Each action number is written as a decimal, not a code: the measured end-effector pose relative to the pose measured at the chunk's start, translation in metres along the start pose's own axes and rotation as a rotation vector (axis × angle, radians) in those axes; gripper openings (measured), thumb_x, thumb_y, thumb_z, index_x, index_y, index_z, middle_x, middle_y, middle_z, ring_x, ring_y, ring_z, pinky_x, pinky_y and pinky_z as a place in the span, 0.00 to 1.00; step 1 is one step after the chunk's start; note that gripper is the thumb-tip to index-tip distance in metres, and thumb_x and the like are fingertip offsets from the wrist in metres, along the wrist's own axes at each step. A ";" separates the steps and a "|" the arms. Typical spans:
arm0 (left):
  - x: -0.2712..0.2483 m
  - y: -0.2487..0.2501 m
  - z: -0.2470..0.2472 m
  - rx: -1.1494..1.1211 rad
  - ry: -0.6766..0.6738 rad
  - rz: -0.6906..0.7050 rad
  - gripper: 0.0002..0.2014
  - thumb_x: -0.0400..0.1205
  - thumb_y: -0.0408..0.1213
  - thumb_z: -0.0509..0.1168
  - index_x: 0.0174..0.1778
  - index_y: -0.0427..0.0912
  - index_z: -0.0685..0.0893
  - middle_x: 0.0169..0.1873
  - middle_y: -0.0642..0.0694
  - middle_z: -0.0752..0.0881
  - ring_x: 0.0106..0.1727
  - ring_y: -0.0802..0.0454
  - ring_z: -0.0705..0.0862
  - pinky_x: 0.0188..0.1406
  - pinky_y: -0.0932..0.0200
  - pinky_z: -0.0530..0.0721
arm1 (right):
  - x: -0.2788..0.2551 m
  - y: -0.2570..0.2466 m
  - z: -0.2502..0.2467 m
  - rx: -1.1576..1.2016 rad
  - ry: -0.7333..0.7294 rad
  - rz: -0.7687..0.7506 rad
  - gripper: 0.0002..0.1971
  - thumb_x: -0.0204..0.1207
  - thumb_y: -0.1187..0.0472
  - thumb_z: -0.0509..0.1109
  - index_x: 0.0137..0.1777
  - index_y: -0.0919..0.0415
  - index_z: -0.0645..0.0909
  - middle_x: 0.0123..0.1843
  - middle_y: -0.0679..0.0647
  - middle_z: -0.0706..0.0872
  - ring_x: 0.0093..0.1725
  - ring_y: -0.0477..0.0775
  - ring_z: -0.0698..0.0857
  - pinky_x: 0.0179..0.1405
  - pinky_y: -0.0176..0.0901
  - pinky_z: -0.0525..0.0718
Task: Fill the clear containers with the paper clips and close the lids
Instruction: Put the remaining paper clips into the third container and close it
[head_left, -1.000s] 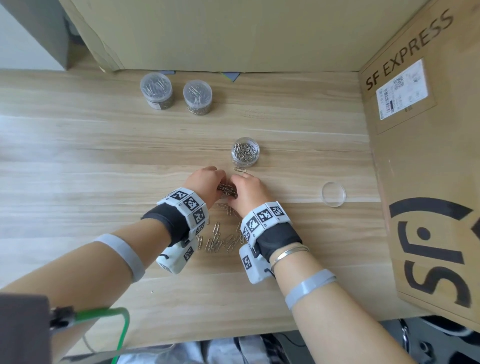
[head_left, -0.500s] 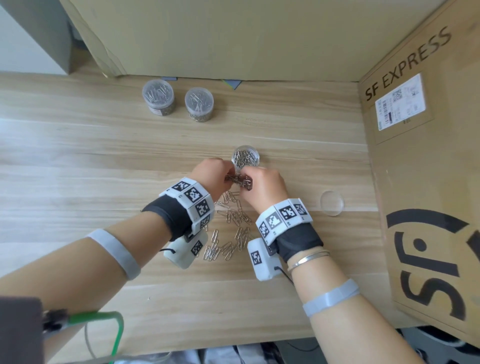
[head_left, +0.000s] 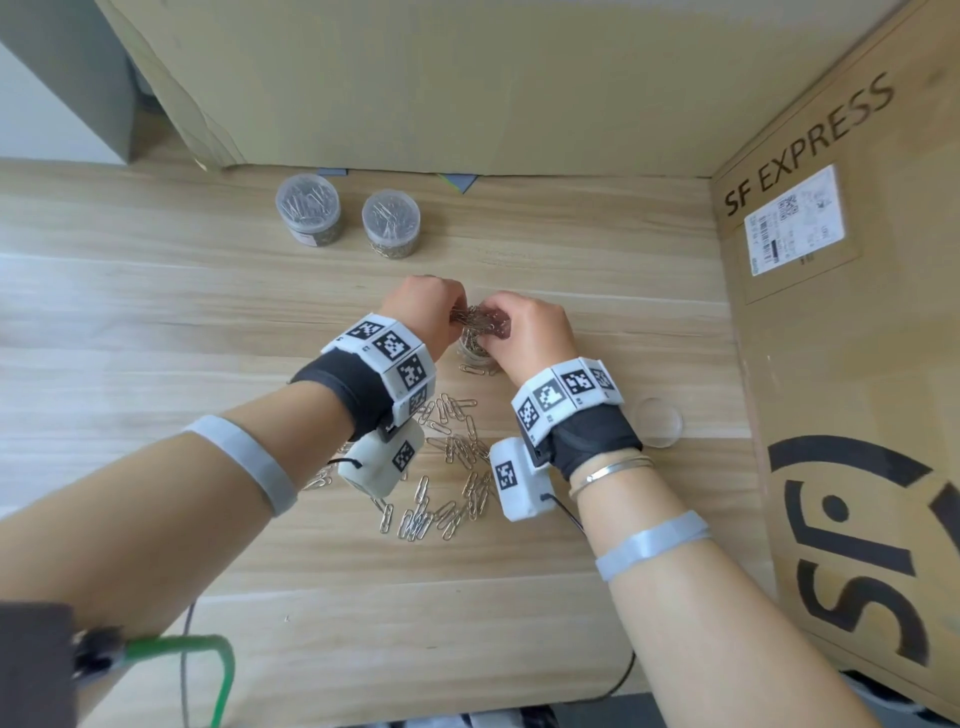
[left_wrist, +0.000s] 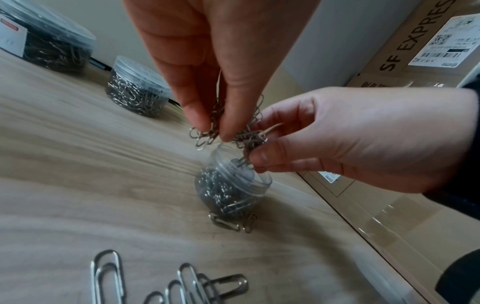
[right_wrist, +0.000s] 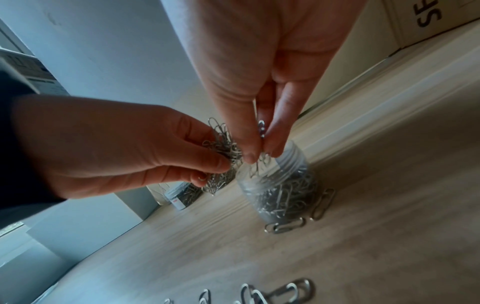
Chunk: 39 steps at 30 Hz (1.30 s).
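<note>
Both hands hold one tangled bunch of silver paper clips (head_left: 474, 318) just above the mouth of the open clear container (head_left: 474, 351). My left hand (left_wrist: 210, 131) pinches the bunch from the left, and my right hand (right_wrist: 259, 152) pinches it from the right. The container (left_wrist: 231, 189) stands upright, partly filled with clips, and a few clips hang into its mouth. Two clips (right_wrist: 285, 225) lie on the table against its base. Its clear lid (head_left: 657, 422) lies flat to the right. Loose paper clips (head_left: 452, 457) are scattered on the table under my wrists.
Two closed clear containers (head_left: 309, 208) (head_left: 390, 221), both full of clips, stand at the back of the wooden table (head_left: 156, 322). A large cardboard box (head_left: 857, 364) walls the right side and another (head_left: 415, 78) the back.
Both hands lifted a bunch of clips off the pile and carried it away from me, from table level to just above the open container's mouth.
</note>
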<state>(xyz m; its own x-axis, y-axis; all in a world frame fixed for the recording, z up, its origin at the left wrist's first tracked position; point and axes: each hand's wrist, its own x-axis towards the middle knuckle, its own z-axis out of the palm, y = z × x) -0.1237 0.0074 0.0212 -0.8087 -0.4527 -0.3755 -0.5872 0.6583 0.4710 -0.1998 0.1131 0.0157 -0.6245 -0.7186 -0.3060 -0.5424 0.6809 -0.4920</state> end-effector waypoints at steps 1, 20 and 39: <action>0.001 0.000 0.001 -0.002 -0.002 -0.003 0.10 0.78 0.32 0.62 0.53 0.37 0.83 0.50 0.38 0.86 0.53 0.41 0.82 0.50 0.52 0.78 | 0.000 0.001 0.000 0.020 -0.011 0.016 0.15 0.70 0.64 0.74 0.57 0.54 0.84 0.51 0.53 0.90 0.50 0.54 0.87 0.55 0.46 0.84; 0.011 0.014 0.011 -0.087 -0.024 0.062 0.13 0.77 0.35 0.66 0.58 0.39 0.82 0.52 0.42 0.87 0.53 0.45 0.83 0.53 0.56 0.78 | -0.015 0.040 -0.008 0.057 0.063 0.129 0.09 0.72 0.67 0.71 0.51 0.56 0.86 0.46 0.51 0.90 0.44 0.50 0.88 0.52 0.43 0.86; 0.014 -0.031 0.022 0.179 -0.036 -0.071 0.31 0.75 0.20 0.54 0.72 0.51 0.71 0.74 0.51 0.62 0.69 0.41 0.64 0.62 0.49 0.78 | -0.027 0.042 0.022 0.006 -0.073 0.154 0.18 0.78 0.70 0.60 0.62 0.55 0.84 0.56 0.57 0.85 0.51 0.57 0.84 0.52 0.40 0.78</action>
<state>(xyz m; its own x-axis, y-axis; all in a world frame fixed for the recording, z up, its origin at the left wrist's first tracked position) -0.1160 -0.0062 -0.0166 -0.7619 -0.4824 -0.4323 -0.6247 0.7235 0.2936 -0.1933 0.1583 -0.0144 -0.6571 -0.6145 -0.4367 -0.4398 0.7829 -0.4400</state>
